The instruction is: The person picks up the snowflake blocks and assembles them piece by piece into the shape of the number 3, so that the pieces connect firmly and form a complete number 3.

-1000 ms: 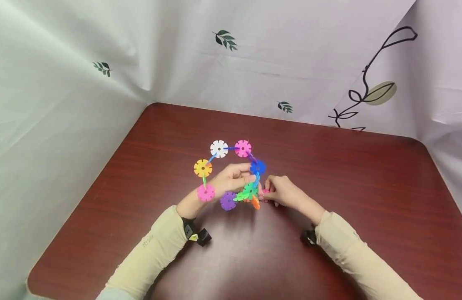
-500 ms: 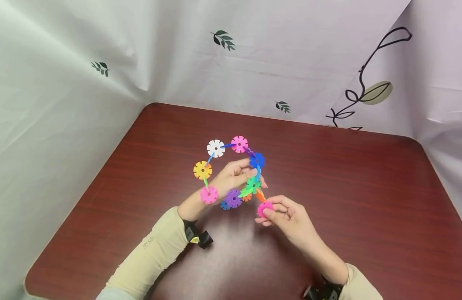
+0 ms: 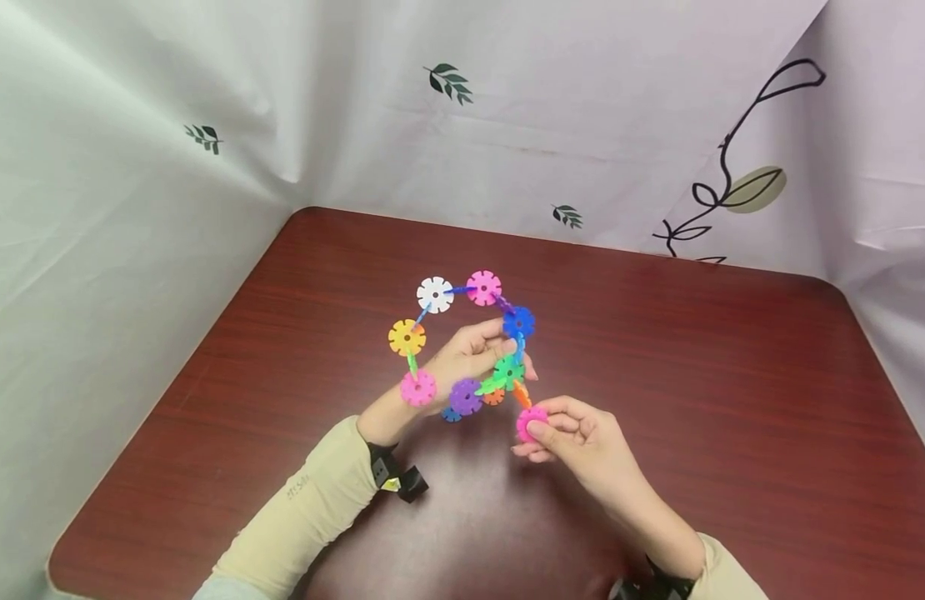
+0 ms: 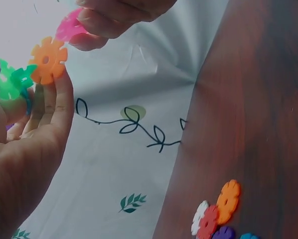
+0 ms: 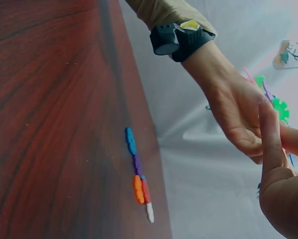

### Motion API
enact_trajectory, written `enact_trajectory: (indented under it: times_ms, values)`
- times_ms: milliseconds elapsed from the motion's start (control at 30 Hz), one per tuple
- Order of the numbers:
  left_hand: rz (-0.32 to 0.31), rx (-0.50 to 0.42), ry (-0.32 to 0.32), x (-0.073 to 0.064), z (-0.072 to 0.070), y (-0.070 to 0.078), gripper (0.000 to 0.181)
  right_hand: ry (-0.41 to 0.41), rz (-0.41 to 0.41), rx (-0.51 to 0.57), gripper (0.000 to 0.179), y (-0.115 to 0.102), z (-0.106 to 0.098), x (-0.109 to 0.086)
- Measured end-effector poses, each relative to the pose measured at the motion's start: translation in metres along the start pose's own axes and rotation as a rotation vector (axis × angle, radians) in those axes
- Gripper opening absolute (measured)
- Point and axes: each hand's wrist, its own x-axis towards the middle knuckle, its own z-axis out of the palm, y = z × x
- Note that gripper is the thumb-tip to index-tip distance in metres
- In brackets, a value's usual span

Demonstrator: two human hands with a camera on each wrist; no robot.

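Pink notched disc [image 3: 532, 415] is pinched by the right hand [image 3: 590, 450] while the left hand [image 3: 461, 360] grips the disc chain [image 3: 509, 372], apparently to steady it.

Reddish-brown table [image 3: 732, 400]; on it, close together: orange disc [image 4: 228, 201], red disc [image 4: 208, 222], white disc [image 5: 150, 213], purple disc [image 5: 137, 164], blue disc [image 5: 130, 142].

The disc chain [image 3: 509, 372] is above the table [image 3: 695, 375]; a curtain [image 3: 522, 142] stands behind both.

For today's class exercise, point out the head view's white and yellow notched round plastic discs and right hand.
White disc [image 3: 428, 294], head view: face, left of hole.
Yellow disc [image 3: 399, 337], head view: face, left of hole.
Right hand [image 3: 588, 448], head view: near thumb's base.
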Motion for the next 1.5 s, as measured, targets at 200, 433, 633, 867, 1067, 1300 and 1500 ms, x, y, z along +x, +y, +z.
enact_trajectory:
  times_ms: [200, 433, 633, 867, 1067, 1300, 1500]
  values:
    - [0.009, -0.071, 0.021, 0.000, 0.004, -0.004, 0.031, 0.014, 0.018, -0.009, 0.019, -0.004, -0.001, -0.001]
    - [0.033, -0.027, 0.002, 0.002, 0.008, -0.005, 0.032, 0.006, -0.003, -0.027, 0.018, -0.004, -0.005, -0.002]
    - [0.038, -0.020, 0.007, 0.002, 0.010, -0.003, 0.032, 0.018, -0.046, -0.041, 0.019, -0.008, -0.005, -0.005]
    - [-0.005, -0.032, 0.011, 0.002, 0.014, -0.003, 0.031, 0.092, -0.127, 0.009, 0.039, -0.008, 0.000, -0.009]
    - [-0.011, -0.045, 0.002, 0.004, 0.019, -0.003, 0.034, 0.121, -0.204, 0.069, 0.042, -0.006, 0.005, -0.011]
    - [-0.021, -0.066, -0.053, 0.002, 0.017, 0.000, 0.034, 0.075, -0.244, 0.116, 0.040, -0.003, 0.009, -0.010]
    - [0.024, -0.103, -0.372, 0.001, 0.000, 0.001, 0.048, 0.071, -0.180, 0.141, 0.033, -0.001, 0.007, -0.010]
